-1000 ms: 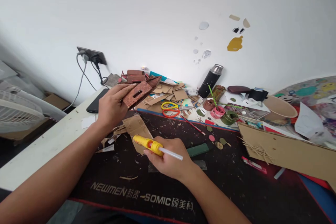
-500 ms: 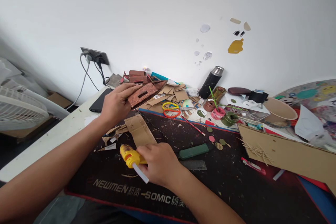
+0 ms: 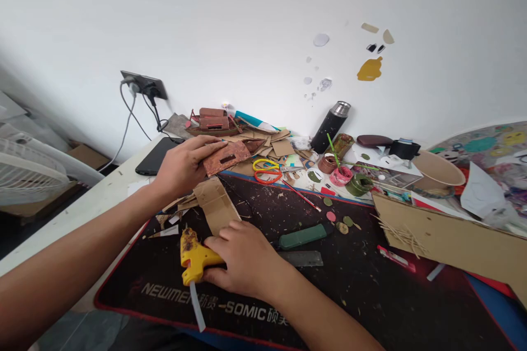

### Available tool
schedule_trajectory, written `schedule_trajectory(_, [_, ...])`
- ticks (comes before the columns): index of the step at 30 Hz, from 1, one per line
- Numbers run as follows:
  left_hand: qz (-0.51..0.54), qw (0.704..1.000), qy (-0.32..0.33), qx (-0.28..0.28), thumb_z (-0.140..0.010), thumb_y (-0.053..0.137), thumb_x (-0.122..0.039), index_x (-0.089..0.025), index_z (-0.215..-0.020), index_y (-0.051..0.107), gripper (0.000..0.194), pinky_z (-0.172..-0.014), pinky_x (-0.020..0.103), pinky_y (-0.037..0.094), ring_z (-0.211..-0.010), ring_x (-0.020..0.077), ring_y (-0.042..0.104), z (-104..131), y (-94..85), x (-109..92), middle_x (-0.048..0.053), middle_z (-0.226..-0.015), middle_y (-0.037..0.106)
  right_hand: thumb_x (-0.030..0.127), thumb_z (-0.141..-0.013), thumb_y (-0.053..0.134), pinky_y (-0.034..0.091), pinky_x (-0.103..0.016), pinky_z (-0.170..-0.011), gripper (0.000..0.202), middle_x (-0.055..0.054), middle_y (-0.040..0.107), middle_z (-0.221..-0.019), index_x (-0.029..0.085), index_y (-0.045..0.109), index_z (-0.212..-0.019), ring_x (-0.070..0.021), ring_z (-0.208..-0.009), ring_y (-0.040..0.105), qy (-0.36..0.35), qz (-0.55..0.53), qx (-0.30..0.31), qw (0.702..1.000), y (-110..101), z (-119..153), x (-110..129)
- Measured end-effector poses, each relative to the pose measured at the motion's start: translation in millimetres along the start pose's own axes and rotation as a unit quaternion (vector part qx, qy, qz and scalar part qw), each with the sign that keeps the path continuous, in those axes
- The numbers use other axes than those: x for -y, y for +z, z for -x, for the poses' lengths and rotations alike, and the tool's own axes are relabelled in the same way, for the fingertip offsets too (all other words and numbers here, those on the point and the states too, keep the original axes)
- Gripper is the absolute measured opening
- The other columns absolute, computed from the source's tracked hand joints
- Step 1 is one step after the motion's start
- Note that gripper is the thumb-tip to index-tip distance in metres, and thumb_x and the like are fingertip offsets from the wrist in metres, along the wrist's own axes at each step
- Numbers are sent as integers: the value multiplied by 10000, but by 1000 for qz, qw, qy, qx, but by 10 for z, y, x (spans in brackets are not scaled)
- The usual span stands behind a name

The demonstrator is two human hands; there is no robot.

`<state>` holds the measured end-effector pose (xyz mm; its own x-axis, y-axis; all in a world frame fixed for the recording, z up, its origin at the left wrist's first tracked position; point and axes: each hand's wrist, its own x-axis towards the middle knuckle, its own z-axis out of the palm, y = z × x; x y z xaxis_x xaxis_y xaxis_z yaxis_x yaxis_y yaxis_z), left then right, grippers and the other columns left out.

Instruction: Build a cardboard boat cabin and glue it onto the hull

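Observation:
My left hand (image 3: 185, 164) grips a reddish-brown cardboard model (image 3: 227, 159) with a dark slot in its top and a pointed end toward the right. Low over the black desk mat (image 3: 354, 285), my right hand (image 3: 242, 258) is wrapped round the handle of a yellow glue gun (image 3: 196, 256). The gun's stained nozzle points up and away, and a translucent glue stick hangs out of its back. Between the hands lies a brown cardboard strip (image 3: 214, 203), partly behind my right hand.
Another reddish-brown model (image 3: 212, 123) rests near the wall beside cardboard scraps (image 3: 282, 148). Scissors (image 3: 267, 170), paint jars (image 3: 341, 174), a black flask (image 3: 331, 127) and a green-handled tool (image 3: 302, 237) lie farther right. A long cardboard piece (image 3: 448, 233) holds thin sticks.
My left hand and the model have lowered slightly, and the model has turned to show more of its slotted top. The glue gun has swung round, its nozzle now pointing away and its glue stick toward me.

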<state>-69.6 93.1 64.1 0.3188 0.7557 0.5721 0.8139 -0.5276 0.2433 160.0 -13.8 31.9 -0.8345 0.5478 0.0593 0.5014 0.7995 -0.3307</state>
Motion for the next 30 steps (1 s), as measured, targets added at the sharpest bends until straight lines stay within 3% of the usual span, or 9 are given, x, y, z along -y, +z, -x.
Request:
schedule_trajectory(6, [-22, 998, 42, 43, -1045, 487, -358, -266, -1441, 712, 465, -1005, 465, 586, -1241, 324, 714, -43, 69, -46, 127, -1409, 741, 564, -1009, 725, 514, -355, -922, 458, -88, 792, -1048, 177, 764, -1250, -254, -1035, 695, -16, -68, -23, 997, -19, 56, -76])
schedule_trajectory(9, [-8, 997, 58, 55, -1039, 483, -353, -289, -1433, 719, 464, -1036, 467, 582, -1270, 319, 704, -80, 79, -47, 120, -1412, 743, 423, -1038, 719, 522, -318, -915, 285, -66, 822, -1049, 194, 795, -1189, -215, -997, 726, 30, -177, -98, 979, -76, 123, -165])
schedule_trajectory(12, [34, 995, 54, 71, -1021, 508, -382, -276, -1383, 754, 450, -1056, 457, 580, -1267, 321, 707, -116, 58, -67, 122, -1388, 759, 323, -1032, 678, 528, -296, -865, 169, -36, 829, -1004, 225, 813, -1005, -190, -931, 747, 135, -281, -233, 921, -174, 185, -319])
schedule_trajectory(15, [107, 989, 2, 99, -1009, 548, -465, -247, -1358, 769, 467, -1020, 431, 593, -1169, 323, 743, -155, 9, -125, 121, -1320, 792, 402, -1021, 633, 494, -283, -666, 260, 1, 736, -724, 210, 793, -947, -175, -673, 670, 233, -334, -329, 852, -291, 247, -508])
schedule_trajectory(17, [166, 976, -49, 128, -1016, 547, -539, -252, -1353, 772, 496, -1009, 429, 593, -1135, 329, 750, -183, -26, -175, 101, -1305, 802, 485, -1018, 610, 463, -282, -603, 341, 15, 658, -643, 197, 783, -960, -173, -608, 608, 257, -345, -383, 818, -361, 286, -623])
schedule_trajectory(20, [250, 946, -104, 180, -967, 611, -659, -252, -1298, 799, 557, -1016, 445, 590, -1129, 350, 741, -218, -44, -243, 83, -1267, 816, 564, -995, 624, 492, -293, -625, 389, 13, 634, -677, 197, 754, -979, -179, -639, 606, 263, -368, -442, 775, -423, 322, -758])
schedule_trajectory(25, [334, 891, -158, 264, -899, 702, -679, -230, -1147, 830, 528, -814, 413, 634, -886, 288, 741, -233, 74, -281, 70, -1030, 837, 738, -905, 668, 538, -308, -615, 534, 4, 661, -776, 221, 664, -1040, -177, -637, 650, 248, -470, -433, 728, -393, 305, -938])
schedule_trajectory(30, [354, 877, -187, 264, -844, 737, -699, -218, -916, 810, 492, -669, 364, 596, -716, 232, 683, -231, 235, -229, 57, -859, 799, 782, -832, 728, 552, -306, -596, 682, 8, 701, -893, 244, 564, -1218, -177, -615, 718, 264, -534, -404, 694, -311, 272, -1044])
